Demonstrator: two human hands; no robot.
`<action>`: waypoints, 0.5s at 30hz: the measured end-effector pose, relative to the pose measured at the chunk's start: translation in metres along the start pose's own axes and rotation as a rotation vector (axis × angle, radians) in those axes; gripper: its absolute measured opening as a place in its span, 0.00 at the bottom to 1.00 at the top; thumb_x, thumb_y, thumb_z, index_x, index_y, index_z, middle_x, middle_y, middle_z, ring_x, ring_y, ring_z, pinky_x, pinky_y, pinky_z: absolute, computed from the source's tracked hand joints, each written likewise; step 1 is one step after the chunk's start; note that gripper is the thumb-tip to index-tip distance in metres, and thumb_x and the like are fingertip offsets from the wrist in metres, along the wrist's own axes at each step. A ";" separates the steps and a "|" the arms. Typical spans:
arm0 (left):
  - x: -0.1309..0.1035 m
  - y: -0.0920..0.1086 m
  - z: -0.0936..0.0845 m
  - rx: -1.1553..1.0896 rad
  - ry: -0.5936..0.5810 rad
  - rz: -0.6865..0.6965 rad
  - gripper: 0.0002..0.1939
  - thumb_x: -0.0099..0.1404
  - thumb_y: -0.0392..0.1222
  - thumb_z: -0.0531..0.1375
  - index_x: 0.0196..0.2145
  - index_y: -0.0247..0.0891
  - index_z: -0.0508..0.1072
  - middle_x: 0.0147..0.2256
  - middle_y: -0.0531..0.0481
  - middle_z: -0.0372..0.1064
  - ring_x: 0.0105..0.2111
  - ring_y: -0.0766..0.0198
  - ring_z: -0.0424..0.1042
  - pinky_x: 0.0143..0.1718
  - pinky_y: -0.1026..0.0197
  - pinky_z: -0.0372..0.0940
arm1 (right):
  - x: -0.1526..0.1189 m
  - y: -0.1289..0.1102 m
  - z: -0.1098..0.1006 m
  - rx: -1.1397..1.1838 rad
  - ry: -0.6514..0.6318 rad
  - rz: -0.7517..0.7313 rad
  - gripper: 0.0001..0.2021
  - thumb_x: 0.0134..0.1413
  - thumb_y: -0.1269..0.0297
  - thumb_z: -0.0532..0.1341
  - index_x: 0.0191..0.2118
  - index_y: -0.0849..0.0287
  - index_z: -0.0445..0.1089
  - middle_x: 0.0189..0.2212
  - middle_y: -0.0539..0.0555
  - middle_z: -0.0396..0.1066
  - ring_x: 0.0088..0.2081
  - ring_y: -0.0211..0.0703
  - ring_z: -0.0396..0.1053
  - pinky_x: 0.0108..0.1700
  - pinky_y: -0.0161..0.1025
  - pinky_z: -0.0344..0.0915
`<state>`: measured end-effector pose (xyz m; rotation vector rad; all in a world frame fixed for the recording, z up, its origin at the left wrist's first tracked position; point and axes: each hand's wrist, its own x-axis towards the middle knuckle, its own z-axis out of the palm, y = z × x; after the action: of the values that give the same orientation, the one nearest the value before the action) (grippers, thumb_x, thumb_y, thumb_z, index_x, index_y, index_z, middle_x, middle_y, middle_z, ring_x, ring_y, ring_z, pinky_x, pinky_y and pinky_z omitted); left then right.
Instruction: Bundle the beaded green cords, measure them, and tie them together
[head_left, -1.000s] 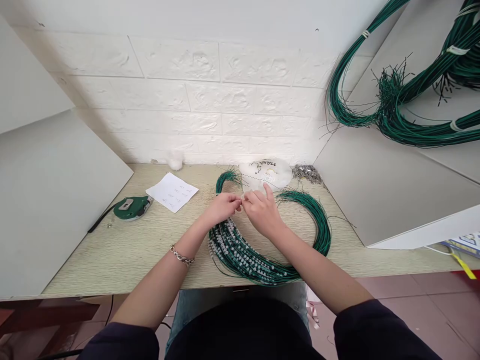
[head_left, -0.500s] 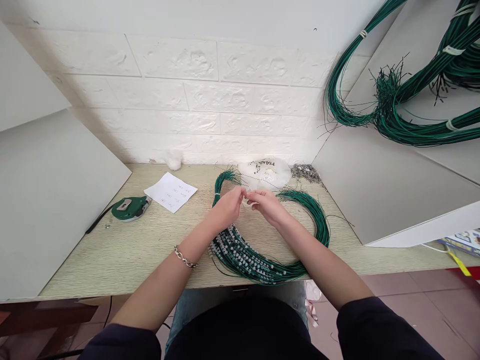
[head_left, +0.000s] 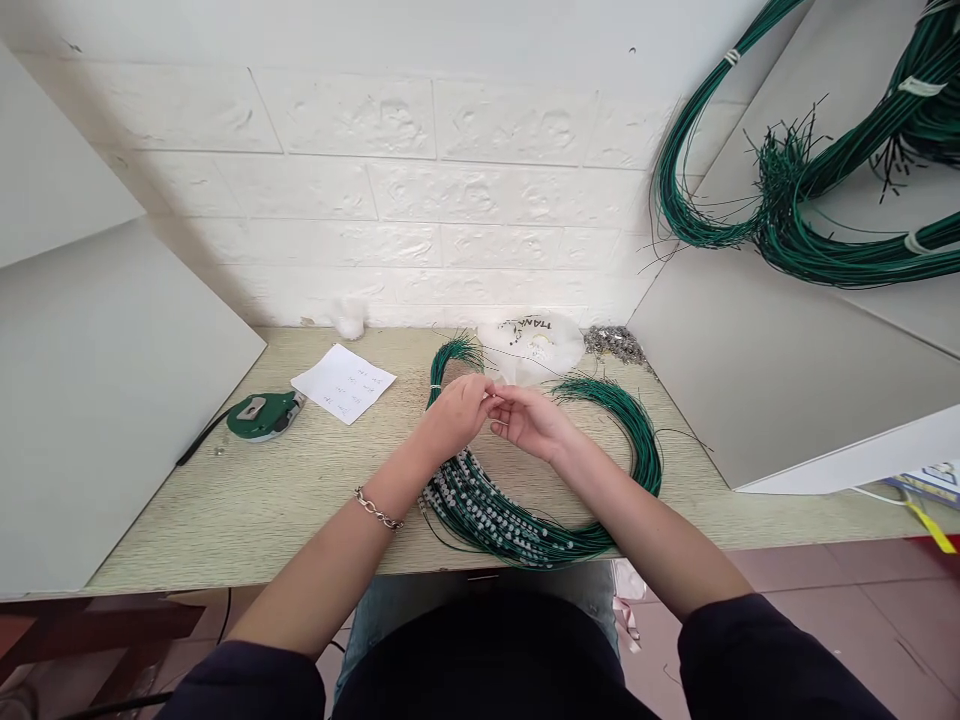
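Observation:
My left hand (head_left: 460,412) and my right hand (head_left: 531,420) meet at the fingertips above the desk, just in front of a white plastic bag. Both are closed in a pinch, and whatever lies between the fingers is too small to make out. Beneath them curves a bundle of thin green wires (head_left: 646,440), laid in an open loop. Along its lower left part sit many small whitish beads (head_left: 495,508). A pale tie binds the bundle near its upper left end, and the wire ends fan out loose on both sides of my hands.
The white plastic bag (head_left: 532,345) and a pile of small silvery pieces (head_left: 615,343) lie by the wall. Leftward are a handwritten paper (head_left: 343,384) and a green tape measure (head_left: 262,416). More green wire bundles (head_left: 832,255) hang over the grey panel at right.
My right hand has turned a little, its lower fingers now more visible beneath the pinch. My fingertips remain together in nearly the same place. The wire bundle stays put.

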<state>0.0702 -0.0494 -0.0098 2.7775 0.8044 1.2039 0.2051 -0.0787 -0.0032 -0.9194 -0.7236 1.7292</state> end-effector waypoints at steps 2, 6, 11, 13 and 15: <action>0.000 0.000 0.001 0.046 0.019 0.020 0.05 0.64 0.38 0.46 0.34 0.35 0.59 0.29 0.47 0.63 0.33 0.63 0.63 0.33 0.62 0.59 | 0.000 0.000 0.000 -0.032 0.007 -0.015 0.06 0.40 0.65 0.61 0.26 0.61 0.66 0.20 0.49 0.66 0.24 0.33 0.63 0.28 0.32 0.59; 0.001 -0.001 0.002 0.061 0.034 0.073 0.07 0.64 0.36 0.44 0.32 0.35 0.59 0.26 0.48 0.60 0.29 0.64 0.60 0.31 0.63 0.58 | -0.003 -0.002 0.002 0.007 0.021 -0.002 0.04 0.41 0.67 0.60 0.24 0.61 0.65 0.20 0.49 0.66 0.24 0.34 0.63 0.28 0.32 0.59; 0.003 0.001 0.003 -0.019 0.022 0.052 0.08 0.63 0.37 0.43 0.29 0.37 0.58 0.24 0.50 0.58 0.27 0.65 0.58 0.30 0.62 0.56 | -0.008 -0.007 0.005 0.217 0.057 0.096 0.01 0.43 0.71 0.58 0.25 0.62 0.65 0.22 0.49 0.66 0.26 0.32 0.62 0.28 0.31 0.58; 0.002 0.005 0.003 -0.104 0.041 -0.027 0.08 0.63 0.37 0.44 0.29 0.37 0.58 0.25 0.50 0.58 0.27 0.65 0.59 0.30 0.63 0.56 | -0.009 -0.008 0.006 0.215 0.036 0.071 0.02 0.42 0.70 0.59 0.26 0.62 0.64 0.24 0.49 0.65 0.27 0.32 0.62 0.28 0.30 0.58; 0.002 0.010 0.002 -0.211 0.070 -0.179 0.07 0.64 0.39 0.44 0.29 0.37 0.57 0.25 0.51 0.57 0.26 0.67 0.58 0.28 0.64 0.55 | -0.010 -0.008 0.006 0.106 0.003 -0.056 0.05 0.41 0.67 0.60 0.26 0.61 0.64 0.25 0.49 0.64 0.28 0.32 0.61 0.29 0.31 0.57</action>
<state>0.0769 -0.0571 -0.0076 2.4532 0.8543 1.2769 0.2055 -0.0863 0.0091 -0.8214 -0.6437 1.7002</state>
